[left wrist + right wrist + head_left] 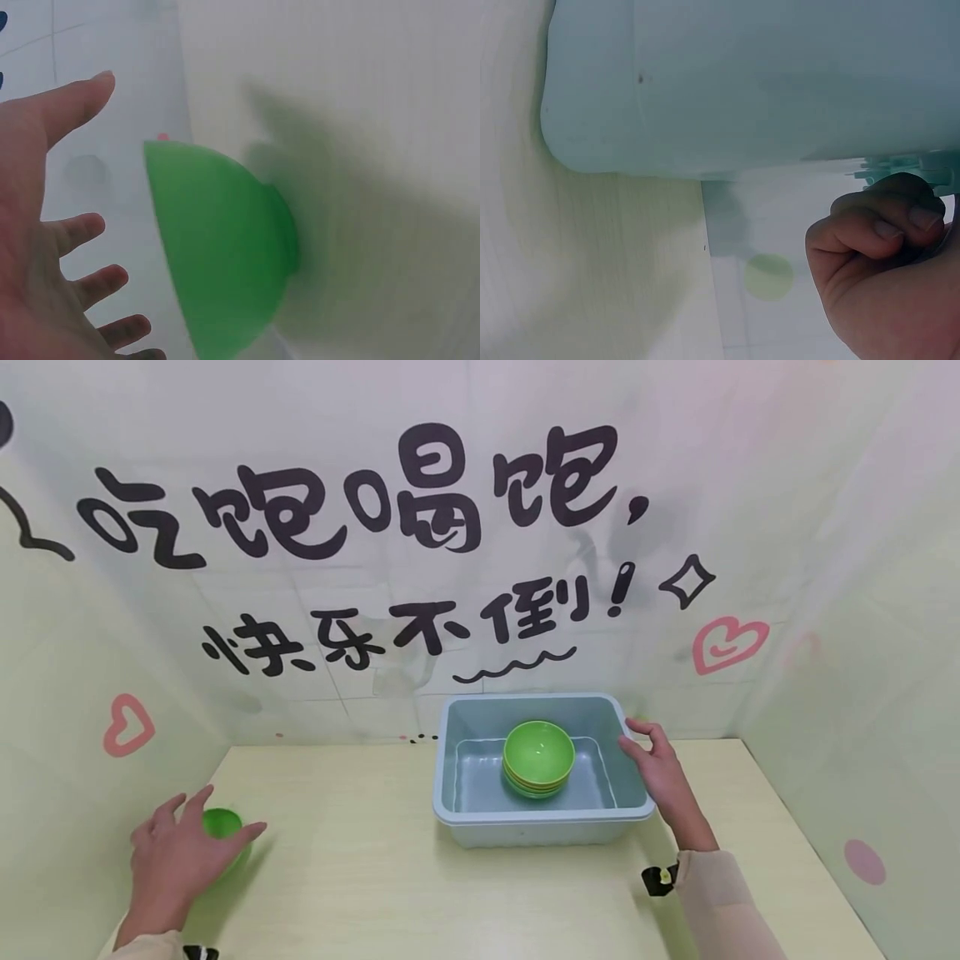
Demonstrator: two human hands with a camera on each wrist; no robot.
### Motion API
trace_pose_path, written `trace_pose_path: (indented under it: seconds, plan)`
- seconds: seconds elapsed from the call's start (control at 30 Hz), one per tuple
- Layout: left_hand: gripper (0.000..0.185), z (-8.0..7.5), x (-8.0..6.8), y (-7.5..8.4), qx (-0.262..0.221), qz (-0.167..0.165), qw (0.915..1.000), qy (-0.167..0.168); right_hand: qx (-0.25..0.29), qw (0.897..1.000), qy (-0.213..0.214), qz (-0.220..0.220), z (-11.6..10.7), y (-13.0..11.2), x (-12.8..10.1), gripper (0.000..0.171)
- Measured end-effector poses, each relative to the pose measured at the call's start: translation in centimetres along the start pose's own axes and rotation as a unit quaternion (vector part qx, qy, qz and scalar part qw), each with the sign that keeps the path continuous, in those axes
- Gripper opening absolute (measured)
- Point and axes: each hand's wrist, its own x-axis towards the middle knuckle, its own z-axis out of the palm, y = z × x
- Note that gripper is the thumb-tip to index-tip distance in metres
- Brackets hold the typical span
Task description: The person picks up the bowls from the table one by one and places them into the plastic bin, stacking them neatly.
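On the left of the table, my left hand [176, 860] hovers over a green bowl [222, 822] with thumb and fingers spread. In the left wrist view the hand [45, 247] stays apart from the bowl [217, 240], which sits upright with its mouth toward the palm. My right hand [666, 777] grips the right rim of a light blue plastic basin [543, 817], its thumb over the inner side. Curled fingers [870, 225] show against the basin's outer wall [742, 90] in the right wrist view. Inside the basin stands a stack of green bowls [538, 756].
The pale wooden table [345, 860] ends at a back wall [337, 710] covered with black lettering. Side walls stand close at left and right, the right one [862, 760] beyond my right arm. The basin stands near the table's back edge.
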Motion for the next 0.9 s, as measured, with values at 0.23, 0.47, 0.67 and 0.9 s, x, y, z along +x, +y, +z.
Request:
trace_pose_path:
  seconds: [0.23, 0.47, 0.67, 0.9]
  plan:
    - [0.114, 1.1, -0.3, -2.1, 0.006, -0.022, 0.9991, -0.037, 0.016, 1.000, 0.001, 0.001, 0.0, 0.1, -0.2, 0.057]
    - [0.125, 1.0, -0.1, -2.0, -0.007, -0.081, 0.9901, -0.114, 0.019, 1.000, 0.001, -0.001, 0.0, 0.1, -0.2, 0.056]
    - [0.124, 1.0, -0.3, -1.8, -0.016, -0.084, 0.9905, -0.108, 0.017, 1.000, 0.004, -0.002, 0.0, -0.1, -0.2, 0.055]
    - [0.123, 1.0, -0.1, -1.5, -0.025, -0.112, 0.9865, -0.117, 0.010, 1.000, 0.003, -0.002, 0.0, -0.1, -0.2, 0.057]
